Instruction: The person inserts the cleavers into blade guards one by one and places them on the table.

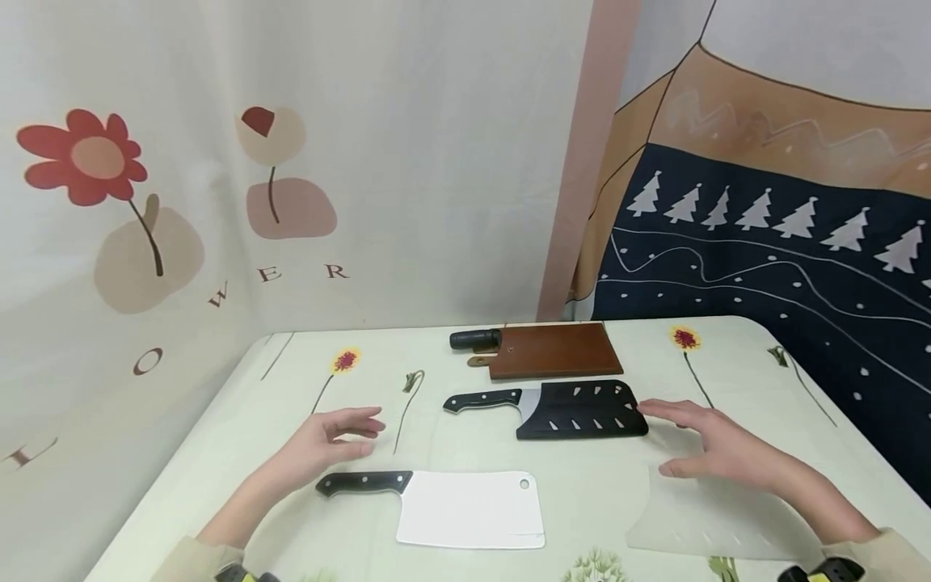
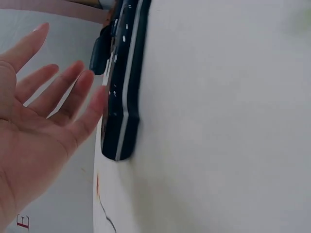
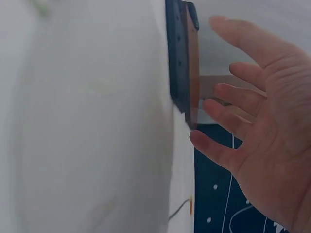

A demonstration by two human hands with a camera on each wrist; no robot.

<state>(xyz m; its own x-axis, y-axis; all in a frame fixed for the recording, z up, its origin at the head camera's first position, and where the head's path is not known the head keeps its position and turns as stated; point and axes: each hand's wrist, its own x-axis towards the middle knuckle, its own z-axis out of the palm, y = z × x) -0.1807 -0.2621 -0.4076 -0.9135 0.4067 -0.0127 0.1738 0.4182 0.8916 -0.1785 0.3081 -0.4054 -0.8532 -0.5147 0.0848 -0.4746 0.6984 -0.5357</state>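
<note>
A cleaver (image 1: 469,509) with a black riveted handle and a white blade lies at the front of the table. Behind it lies a second cleaver (image 1: 483,399), its blade covered by a black slotted sheath (image 1: 589,411). My left hand (image 1: 330,440) hovers above the front cleaver's handle (image 2: 127,97), fingers loosely extended and holding nothing. The right hand (image 1: 716,449) is spread near the far end of the black sheath; whether a fingertip touches it I cannot tell. Beneath the right forearm lies a translucent white sheath (image 1: 698,517), partly hidden by the arm.
At the back of the table a brown wooden-looking sheath or board (image 1: 560,352) lies with a black handle (image 1: 475,339) sticking out to the left. A pale flower-printed cloth (image 1: 240,453) covers the table. Printed curtains (image 1: 436,162) hang behind it.
</note>
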